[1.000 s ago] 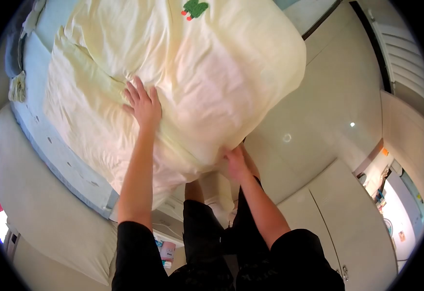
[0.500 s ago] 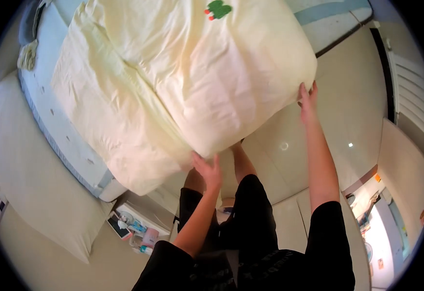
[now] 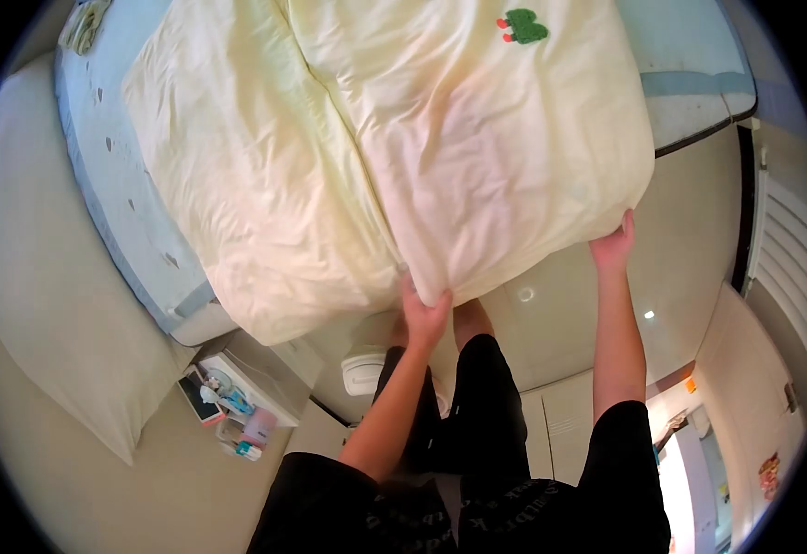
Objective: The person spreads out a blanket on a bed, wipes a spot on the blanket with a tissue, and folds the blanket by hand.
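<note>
A cream-coloured quilt (image 3: 477, 157) with a green, heart-like patch is spread over the bed and hangs past its near edge. A long fold runs down it towards me. My left hand (image 3: 426, 312) is closed on the quilt's near edge, at the lower end of that fold. Farther right, my right hand (image 3: 614, 245) grips the quilt's right near corner, its fingers partly hidden beneath the cloth. Under the quilt lies a light blue bed sheet (image 3: 121, 175), showing at the left and at the upper right.
A small bedside cabinet (image 3: 260, 374) with bottles and a dark tablet-like object stands at lower left. Beside my legs is a white bin (image 3: 364, 369). A pale curtain-like cloth (image 3: 52, 249) hangs on the left. At right are a white slatted panel (image 3: 782, 249) and a door (image 3: 764, 388).
Both hands have closed on the quilt's near edge. The quilt lies flatter, its bulging near side lowered. The view has shifted, bringing the white bin into sight.
</note>
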A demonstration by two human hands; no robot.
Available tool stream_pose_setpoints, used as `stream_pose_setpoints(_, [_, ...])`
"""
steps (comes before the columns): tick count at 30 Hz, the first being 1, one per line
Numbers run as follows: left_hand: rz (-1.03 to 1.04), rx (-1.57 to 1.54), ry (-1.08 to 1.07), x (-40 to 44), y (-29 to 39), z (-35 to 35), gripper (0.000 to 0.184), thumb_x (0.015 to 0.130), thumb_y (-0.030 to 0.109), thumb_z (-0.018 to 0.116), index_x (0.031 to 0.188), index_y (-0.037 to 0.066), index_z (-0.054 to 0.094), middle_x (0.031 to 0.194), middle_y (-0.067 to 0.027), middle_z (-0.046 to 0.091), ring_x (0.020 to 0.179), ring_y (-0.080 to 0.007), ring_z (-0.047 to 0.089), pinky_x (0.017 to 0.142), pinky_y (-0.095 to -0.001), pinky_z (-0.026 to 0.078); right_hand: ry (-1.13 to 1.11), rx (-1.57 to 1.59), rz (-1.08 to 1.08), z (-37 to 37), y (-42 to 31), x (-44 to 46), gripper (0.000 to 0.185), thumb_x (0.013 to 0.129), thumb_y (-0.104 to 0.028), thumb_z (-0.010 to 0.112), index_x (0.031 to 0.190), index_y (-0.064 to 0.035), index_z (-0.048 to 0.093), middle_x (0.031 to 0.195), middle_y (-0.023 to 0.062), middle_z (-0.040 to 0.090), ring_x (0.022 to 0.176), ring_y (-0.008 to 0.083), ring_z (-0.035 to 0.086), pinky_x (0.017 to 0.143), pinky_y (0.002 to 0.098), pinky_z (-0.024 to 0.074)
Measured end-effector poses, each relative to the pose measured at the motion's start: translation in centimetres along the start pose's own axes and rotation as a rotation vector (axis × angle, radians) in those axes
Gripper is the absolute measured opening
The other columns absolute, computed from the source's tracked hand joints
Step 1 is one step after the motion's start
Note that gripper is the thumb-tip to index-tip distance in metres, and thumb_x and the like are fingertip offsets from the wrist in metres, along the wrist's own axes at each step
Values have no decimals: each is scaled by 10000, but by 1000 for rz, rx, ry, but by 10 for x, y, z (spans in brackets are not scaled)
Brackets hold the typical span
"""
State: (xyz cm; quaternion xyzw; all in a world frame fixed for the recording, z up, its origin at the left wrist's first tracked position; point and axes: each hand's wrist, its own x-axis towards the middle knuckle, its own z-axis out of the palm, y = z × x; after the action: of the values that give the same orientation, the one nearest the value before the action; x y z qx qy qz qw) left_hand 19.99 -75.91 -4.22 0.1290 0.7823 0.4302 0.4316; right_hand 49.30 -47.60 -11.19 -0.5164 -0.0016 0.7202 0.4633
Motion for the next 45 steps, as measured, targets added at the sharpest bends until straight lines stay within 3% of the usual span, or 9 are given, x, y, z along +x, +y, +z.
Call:
stream_pose_setpoints(5, [-303, -397, -85, 9, -10, 2, 815, 854, 182, 806, 1479, -5, 318, 1323, -129, 573, 1206, -236, 575, 1009, -379, 488, 70, 94, 76, 14, 6, -15, 646, 995, -442, 582, 1526, -98, 447, 1549, 74, 503, 1425, 314, 461, 1199, 516, 355])
stream_pose_setpoints(8, [-253, -2, -69, 12, 9, 9, 915, 840, 242, 830, 1499, -16, 251, 1341, -147, 572, 1247, -245, 555, 1012, -401, 490, 71, 40, 43, 24, 17, -34, 646, 995, -455, 587, 1521, -103, 455, 1548, 74, 505, 1416, 317, 472, 1187, 521, 372])
stream_pose_setpoints(17, [77, 536, -205, -1, 2, 1, 503, 764, 347, 872, 1103, 5, 727, 1171, -231, 684, 1137, -436, 630, 973, -452, 509, 55, -260, 147, 7, 9, -42, 566, 1054, -363, 565, 1506, -38, 463, 1523, 123, 535, 1387, 311, 515, 1158, 473, 419])
stream_pose_setpoints(23, [-416, 35, -423, -36, 11, -23, 368, 851, 234, 800, 1133, 4, 745, 1252, -152, 683, 1215, -271, 600, 1014, -375, 482, 70, -270, 224, 19, -10, -43, 538, 1062, -369, 553, 1468, -18, 513, 1469, 140, 587, 1353, 312, 551, 1154, 459, 431])
stream_pose_setpoints(25, [-121, 0, -211, -37, -13, -14, 342, 867, 229, 789, 1121, 3, 753, 1194, -131, 712, 1170, -218, 628, 984, -359, 499, 54, -231, 250, 19, -8, -46, 530, 1067, -376, 542, 1460, -21, 524, 1464, 136, 594, 1344, 313, 559, 1152, 457, 434])
stream_pose_setpoints(29, [-190, -50, -113, -35, -31, -7, 331, 892, 262, 767, 1121, 22, 771, 1109, -111, 741, 1043, -184, 688, 913, -360, 536, 47, -255, 271, 15, -2, -51, 521, 1061, -368, 565, 1454, -29, 532, 1445, 125, 610, 1333, 314, 569, 1151, 466, 436])
stream_pose_setpoints(35, [-496, 641, -119, -14, -19, -3, 291, 918, 305, 730, 945, 16, 717, 930, -122, 739, 797, -225, 713, 737, -374, 541, 162, -637, 9, 11, 9, -39, 669, 993, -296, 688, 1548, -44, 411, 1527, 135, 515, 1397, 275, 496, 1122, 430, 440])
stream_pose_setpoints(39, [-309, 647, 98, -25, -35, -6, 276, 921, 265, 742, 1000, 29, 621, 820, -108, 713, 740, -213, 705, 698, -383, 543, 496, -903, -234, -20, -29, -11, 811, 923, -187, 676, 1618, -61, 278, 1620, 153, 373, 1442, 284, 421, 1095, 407, 428])
stream_pose_setpoints(45, [-76, 76, -272, -3, 34, 15, 247, 951, 170, 710, 1147, 55, 614, 1035, -94, 710, 936, -181, 692, 851, -358, 547, 81, -1145, -427, 18, -74, 21, 849, 842, -66, 629, 1613, -53, 273, 1585, 141, 417, 1413, 269, 450, 1081, 385, 429])
